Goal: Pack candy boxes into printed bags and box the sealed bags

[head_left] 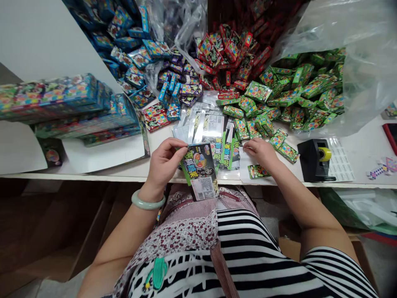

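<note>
Though one corner between left fingers [175, 143], black packet [201, 166] mostly beyond them.

The left hand [164, 161] grips the top left corner of a black printed packet [201, 161] between thumb and fingers; the packet overhangs the front edge of the white table [229, 179]. The right hand [260, 151] is at the right edge of a pile of clear-topped packets [208, 124]; whether its fingertips hold anything cannot be determined. Loose green boxes [319, 89] are heaped beyond it, with red boxes [229, 49], purple boxes [190, 90] and blue boxes [139, 56] successively leftward. Stacked rows of boxes [52, 93] stand at far left. A black tape dispenser [312, 159] stands right of the right forearm, beside a label sheet [341, 161].
</note>
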### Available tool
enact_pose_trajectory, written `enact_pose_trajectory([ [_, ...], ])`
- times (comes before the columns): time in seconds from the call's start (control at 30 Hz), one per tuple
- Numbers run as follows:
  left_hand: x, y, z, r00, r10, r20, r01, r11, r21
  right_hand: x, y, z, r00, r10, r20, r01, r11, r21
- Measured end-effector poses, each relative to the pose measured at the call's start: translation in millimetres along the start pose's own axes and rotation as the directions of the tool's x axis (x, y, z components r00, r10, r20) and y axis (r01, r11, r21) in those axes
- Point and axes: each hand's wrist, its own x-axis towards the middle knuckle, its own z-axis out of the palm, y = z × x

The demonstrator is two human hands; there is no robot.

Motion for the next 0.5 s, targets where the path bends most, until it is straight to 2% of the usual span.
enact_pose_trajectory([
  [0.07, 0, 1, -0.5, 1.0, 0.002, 0.003, -0.002, 1.0, -0.002, 0, 2, 3, 0.999, -0.013, -0.036, 0.016, 0.997, 0.08],
  [0.13, 0, 2, -0.7, 1.0, 0.005, 0.01, -0.005, 1.0, -0.014, -1, 8, 6, 0.995, 0.024, -0.095, -0.001, 0.972, 0.233],
  [0.23, 1, 3, 0.8, 0.999, 0.016, 0.029, -0.015, 0.999, -0.046, -1, 18, 4, 0.97, 0.187, -0.157, -0.084, 0.858, 0.507],
  [0.33, 2, 4, 5.1, 0.998, 0.046, 0.046, -0.042, 0.996, -0.082, 0, 13, -14, 0.938, 0.302, -0.171, -0.121, 0.746, 0.655],
  [0.37, 2, 5, 7.0, 0.997, 0.053, 0.052, -0.048, 0.995, -0.088, 1, 4, -24, 0.937, 0.296, -0.183, -0.098, 0.729, 0.678],
  [0.43, 2, 6, 10.6, 0.996, 0.05, 0.071, -0.044, 0.995, -0.088, 5, -24, -45, 0.963, 0.19, -0.191, -0.004, 0.719, 0.695],
  [0.5, 3, 9, 13.1, 0.994, 0.049, 0.099, -0.041, 0.996, -0.082, 13, -61, -65, 0.987, -0.048, -0.151, 0.137, 0.731, 0.669],
])
